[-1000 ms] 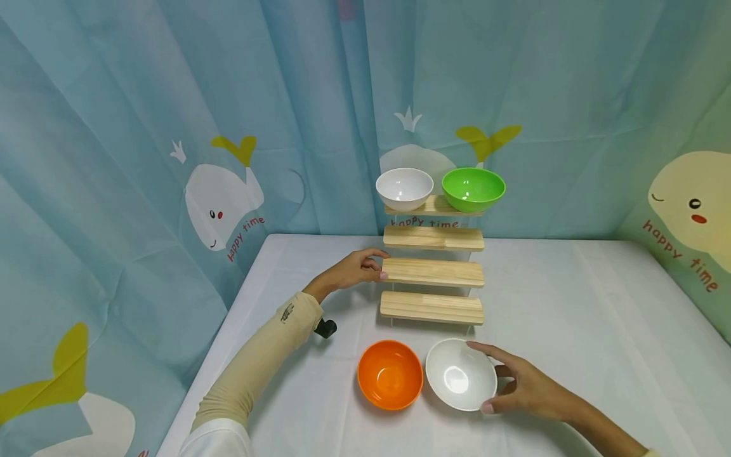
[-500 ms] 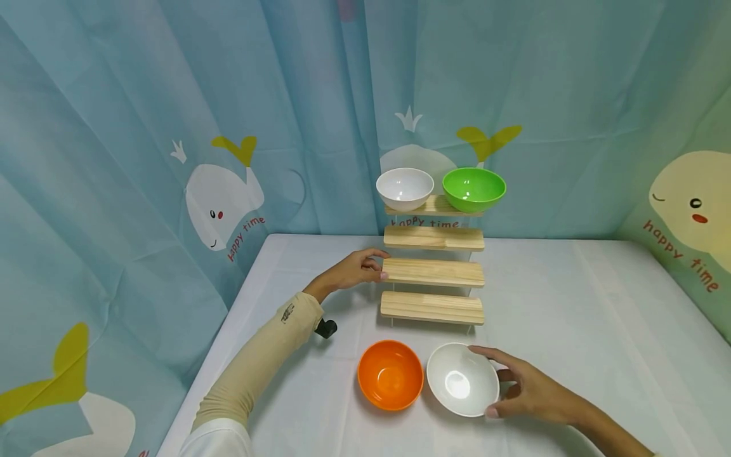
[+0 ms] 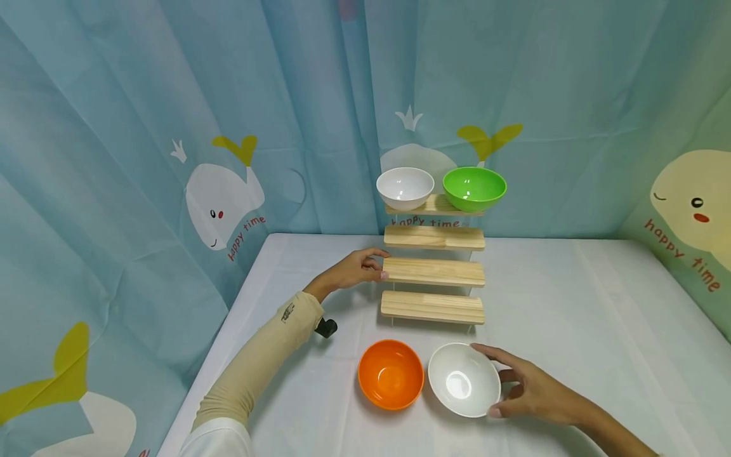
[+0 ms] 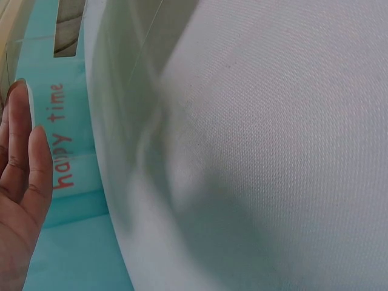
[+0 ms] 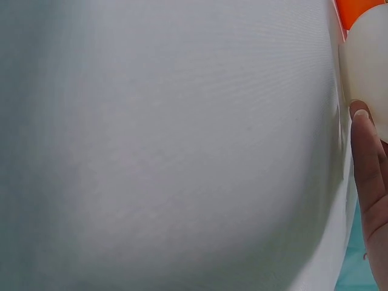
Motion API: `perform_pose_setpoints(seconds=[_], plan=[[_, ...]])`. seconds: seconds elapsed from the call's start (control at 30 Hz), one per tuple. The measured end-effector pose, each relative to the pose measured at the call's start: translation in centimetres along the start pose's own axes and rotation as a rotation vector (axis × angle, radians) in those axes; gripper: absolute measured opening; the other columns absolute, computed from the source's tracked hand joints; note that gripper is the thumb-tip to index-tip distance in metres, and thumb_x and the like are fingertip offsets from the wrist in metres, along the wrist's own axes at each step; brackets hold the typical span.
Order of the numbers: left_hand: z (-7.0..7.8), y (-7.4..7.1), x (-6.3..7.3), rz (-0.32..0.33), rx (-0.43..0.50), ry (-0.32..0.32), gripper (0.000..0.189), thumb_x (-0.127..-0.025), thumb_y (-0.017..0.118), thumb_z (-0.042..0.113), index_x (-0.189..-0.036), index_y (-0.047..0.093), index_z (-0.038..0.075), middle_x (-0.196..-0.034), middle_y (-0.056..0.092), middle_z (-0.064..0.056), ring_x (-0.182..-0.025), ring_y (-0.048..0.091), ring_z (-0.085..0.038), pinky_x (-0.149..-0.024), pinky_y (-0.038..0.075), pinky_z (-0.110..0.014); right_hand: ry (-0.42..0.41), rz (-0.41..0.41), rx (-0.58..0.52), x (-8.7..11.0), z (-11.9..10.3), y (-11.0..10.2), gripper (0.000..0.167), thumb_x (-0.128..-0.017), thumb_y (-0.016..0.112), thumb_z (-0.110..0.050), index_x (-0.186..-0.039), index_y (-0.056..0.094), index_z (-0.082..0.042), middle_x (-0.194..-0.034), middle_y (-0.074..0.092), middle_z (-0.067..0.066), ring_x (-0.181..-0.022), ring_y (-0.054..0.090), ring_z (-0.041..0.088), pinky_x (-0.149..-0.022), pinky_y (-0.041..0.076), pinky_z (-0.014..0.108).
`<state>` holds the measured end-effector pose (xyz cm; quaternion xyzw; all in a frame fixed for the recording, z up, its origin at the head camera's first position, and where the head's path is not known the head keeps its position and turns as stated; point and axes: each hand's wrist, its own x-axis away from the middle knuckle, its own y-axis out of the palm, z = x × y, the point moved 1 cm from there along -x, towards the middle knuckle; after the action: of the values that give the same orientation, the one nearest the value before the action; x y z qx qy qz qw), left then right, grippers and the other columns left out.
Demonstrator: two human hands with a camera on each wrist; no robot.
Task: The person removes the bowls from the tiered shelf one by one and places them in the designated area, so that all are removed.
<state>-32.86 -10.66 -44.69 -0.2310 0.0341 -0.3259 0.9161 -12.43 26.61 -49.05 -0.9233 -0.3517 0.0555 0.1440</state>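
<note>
My left hand (image 3: 356,270) holds the left end of a stepped wooden display rack (image 3: 433,272), thumb and fingers at the second board from the bottom. Straight fingers (image 4: 39,170) show at the edge of the left wrist view. In front of the rack, my right hand (image 3: 531,390) grips the right side of a white bowl (image 3: 459,379), thumb and forefinger spread along its rim. An orange bowl (image 3: 391,374) stands just left of it. Up on the top board sit another white bowl (image 3: 405,188) and a green bowl (image 3: 474,189).
A white cloth covers the table (image 3: 571,304). Blue curtains (image 3: 320,114) with whale prints hang behind and at the sides, close behind the rack. A small black object (image 3: 327,328) shows below my left wrist.
The white bowl in my right hand has shifted slightly toward me and to the right. My left hand stays at the rack.
</note>
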Motion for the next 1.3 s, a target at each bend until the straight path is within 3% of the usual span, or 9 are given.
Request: perform_pose_setpoints(seconds=[0.2,0.37,0.5,0.7,0.83,0.97,1.2,1.3], plan=[[0.0,0.0,0.0,-0.006,0.03,0.0,0.058,-0.097,0.069,0.025,-0.148,0.046,0.01,-0.108,0.07,-0.013,-0.106,0.066,-0.037,-0.097,0.052,-0.047,0.006,0.006,0.007,0.1,0.0,0.0,0.088,-0.084,0.076,0.0,-0.158,0.027,-0.007,-0.137,0.05,-0.016,-0.107,0.068,0.014,-0.072,0.061,0.038],[0.0,0.0,-0.1,-0.006,0.027,0.001,0.058,-0.097,0.069,0.025,-0.148,0.046,0.01,-0.108,0.07,-0.012,-0.108,0.064,-0.041,-0.095,0.052,-0.045,0.04,0.009,0.024,0.0,-0.1,0.0,0.09,-0.085,0.076,-0.002,-0.159,0.025,-0.01,-0.14,0.047,-0.018,-0.109,0.067,0.013,-0.073,0.061,0.037],[0.1,0.1,-0.2,-0.002,0.039,0.004,0.056,-0.097,0.068,0.022,-0.147,0.046,0.01,-0.106,0.07,-0.012,-0.107,0.063,-0.044,-0.095,0.052,-0.046,0.018,0.02,0.049,0.1,-0.4,-0.1,0.089,-0.085,0.076,-0.003,-0.158,0.026,-0.009,-0.141,0.046,-0.017,-0.109,0.067,0.011,-0.073,0.06,0.036],[0.2,0.3,-0.2,-0.006,0.056,0.012,0.056,-0.097,0.068,0.02,-0.148,0.046,0.008,-0.107,0.071,-0.014,-0.109,0.063,-0.046,-0.098,0.05,-0.054,-0.043,0.076,0.092,0.4,-0.9,-1.3,0.089,-0.084,0.078,-0.003,-0.157,0.027,-0.006,-0.144,0.046,-0.013,-0.095,0.068,0.015,-0.067,0.059,0.033],[0.3,0.3,-0.1,-0.01,0.063,0.013,0.057,-0.098,0.068,0.02,-0.148,0.045,0.007,-0.107,0.07,-0.015,-0.11,0.063,-0.046,-0.1,0.048,-0.057,-0.076,0.119,0.137,0.5,-2.0,-3.1,0.087,-0.085,0.076,0.0,-0.157,0.028,-0.008,-0.143,0.049,-0.016,-0.093,0.068,0.019,-0.065,0.059,0.033],[0.4,0.3,0.0,-0.008,0.065,0.012,0.056,-0.098,0.068,0.019,-0.147,0.046,0.008,-0.107,0.07,-0.016,-0.111,0.063,-0.047,-0.1,0.049,-0.055,-0.113,0.205,0.256,0.2,-3.7,-5.6,0.084,-0.085,0.076,0.003,-0.156,0.032,-0.009,-0.141,0.05,-0.021,-0.094,0.069,0.016,-0.067,0.059,0.031],[0.3,0.2,0.2,-0.011,0.079,0.018,0.055,-0.097,0.068,0.018,-0.147,0.046,0.008,-0.106,0.07,-0.016,-0.111,0.062,-0.048,-0.101,0.048,-0.058,-0.205,0.316,0.377,-1.1,-7.6,-10.6,0.076,-0.08,0.074,0.014,-0.148,0.043,-0.002,-0.14,0.055,-0.008,-0.095,0.069,0.009,-0.069,0.058,0.025],[0.2,0.2,0.2,-0.004,0.06,0.019,0.055,-0.097,0.068,0.019,-0.147,0.047,0.009,-0.106,0.071,-0.014,-0.106,0.065,-0.041,-0.099,0.05,-0.053,-0.213,0.333,0.381,-2.0,-9.3,-12.6,0.07,-0.082,0.071,0.017,-0.145,0.045,0.001,-0.138,0.057,-0.007,-0.097,0.069,0.007,-0.07,0.057,0.022]])
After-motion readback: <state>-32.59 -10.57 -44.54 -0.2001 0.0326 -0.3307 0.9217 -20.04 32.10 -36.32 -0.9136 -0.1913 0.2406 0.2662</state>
